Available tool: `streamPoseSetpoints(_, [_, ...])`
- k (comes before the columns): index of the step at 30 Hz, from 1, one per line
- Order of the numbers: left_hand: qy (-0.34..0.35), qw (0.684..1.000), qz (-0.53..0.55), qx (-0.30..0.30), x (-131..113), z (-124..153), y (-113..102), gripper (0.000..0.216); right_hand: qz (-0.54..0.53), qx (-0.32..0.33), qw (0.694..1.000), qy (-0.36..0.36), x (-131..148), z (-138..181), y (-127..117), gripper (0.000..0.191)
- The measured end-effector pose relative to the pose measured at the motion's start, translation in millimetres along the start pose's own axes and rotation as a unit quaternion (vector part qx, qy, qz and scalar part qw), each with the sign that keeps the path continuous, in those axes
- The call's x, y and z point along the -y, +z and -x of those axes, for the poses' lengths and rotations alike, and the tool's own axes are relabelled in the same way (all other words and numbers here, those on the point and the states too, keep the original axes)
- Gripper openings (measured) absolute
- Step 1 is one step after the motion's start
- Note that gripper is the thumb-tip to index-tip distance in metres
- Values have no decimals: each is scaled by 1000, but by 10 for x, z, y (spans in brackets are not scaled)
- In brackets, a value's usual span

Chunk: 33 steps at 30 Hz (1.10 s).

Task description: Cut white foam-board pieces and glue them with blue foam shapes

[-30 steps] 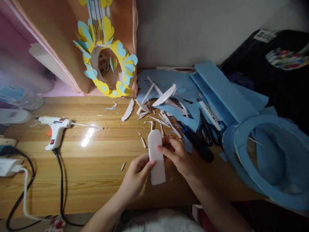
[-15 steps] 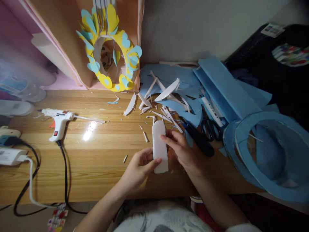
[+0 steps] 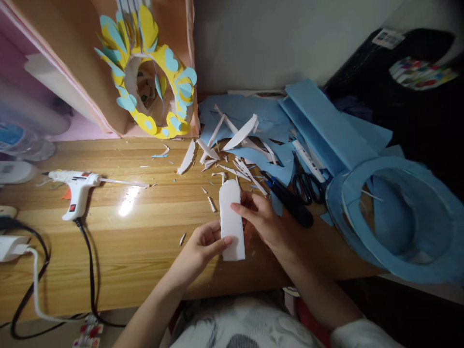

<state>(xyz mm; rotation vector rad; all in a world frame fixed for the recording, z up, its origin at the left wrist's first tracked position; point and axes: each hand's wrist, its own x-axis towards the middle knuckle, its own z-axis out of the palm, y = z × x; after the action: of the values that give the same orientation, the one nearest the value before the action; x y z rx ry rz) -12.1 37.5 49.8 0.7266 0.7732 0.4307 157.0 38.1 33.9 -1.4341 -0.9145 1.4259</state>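
A white foam board strip (image 3: 232,212) with a rounded top end is held above the front of the wooden table. My left hand (image 3: 207,243) pinches its lower left edge, thumb on the face. On the upper right edge, my right hand (image 3: 259,215) grips it with the thumb on the front and fingers behind. White offcuts (image 3: 241,134) lie just beyond the strip. To the right of my right hand are a dark utility knife (image 3: 288,200) and black-handled scissors (image 3: 306,183).
A white glue gun (image 3: 78,188) with a glue stick lies at left, its black cable (image 3: 93,270) running off the front edge. Blue ring shapes (image 3: 391,171) and folded blue sheets (image 3: 326,121) sit at right. A yellow paper wreath (image 3: 123,104) hangs at the back.
The whole scene has shifted left in the view, as the camera turned slightly right. Both hands keep the same hold on the foam board strip.
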Motion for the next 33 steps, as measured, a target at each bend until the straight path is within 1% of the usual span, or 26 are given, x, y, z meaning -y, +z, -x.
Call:
streamPoseSetpoints(2, [12,1000,-8,-10,15,6,14,37,15,8,1000,-8,19,23,5,30])
streamPoseSetpoints(5, [25,998,-25,-49,56,8,36,43,36,22,999,-12,48,72,56,30])
streamPoseSetpoints(9, [49,996,-34,-72,94,-6,46,39,63,17,997,-51,138,147,128,28])
streamPoseSetpoints(11, [54,995,-36,-74,86,-1,40,35,91,26,993,-74,199,177,68,24])
streamPoseSetpoints(12, [53,995,-34,-72,77,7,34,33,116,23,989,-85,219,187,-5,23])
streamPoseSetpoints(13, [52,996,-28,-65,67,18,28,30,151,5,983,-100,225,193,-105,23])
streamPoseSetpoints(14, [53,997,-18,-56,58,31,21,27,197,-31,973,-115,211,195,-228,25])
streamPoseSetpoints(15, [56,998,-4,-42,51,45,14,25,261,-87,952,-134,176,193,-367,26])
streamPoseSetpoints(16, [59,998,13,-25,47,57,7,24,339,-150,915,-162,122,190,-511,28])
streamPoseSetpoints(17, [61,998,30,-11,46,67,1,23,414,-197,872,-170,53,186,-650,31])
streamPoseSetpoints(18, [61,997,48,1,48,74,-3,23,473,-218,837,-165,-22,184,-774,34])
streamPoseSetpoints(19, [61,996,61,9,50,76,-6,22,509,-234,811,-167,-97,185,-878,35])
streamPoseSetpoints(21, [62,995,69,17,53,72,-6,23,544,-233,786,-177,-220,198,-1015,33])
streamPoseSetpoints(22, [64,996,63,17,50,69,-4,24,550,-231,782,-182,-260,210,-1054,32])
streamPoseSetpoints(24, [72,997,23,0,33,71,7,25,548,-239,781,-182,-302,240,-1097,32])
streamPoseSetpoints(26, [90,993,-62,-42,-2,97,21,25,537,-251,788,-167,-320,272,-1129,35])
streamPoseSetpoints(28, [110,972,-180,-102,-51,154,35,24,527,-256,798,-145,-342,299,-1167,37])
streamPoseSetpoints(29, [120,954,-242,-132,-78,192,39,23,524,-255,801,-137,-355,310,-1187,38])
streamPoseSetpoints(31, [138,907,-356,-180,-133,272,39,19,515,-250,811,-124,-375,327,-1219,38])
streamPoseSetpoints(33, [162,857,-445,-202,-184,341,28,14,500,-245,822,-123,-363,328,-1239,37])
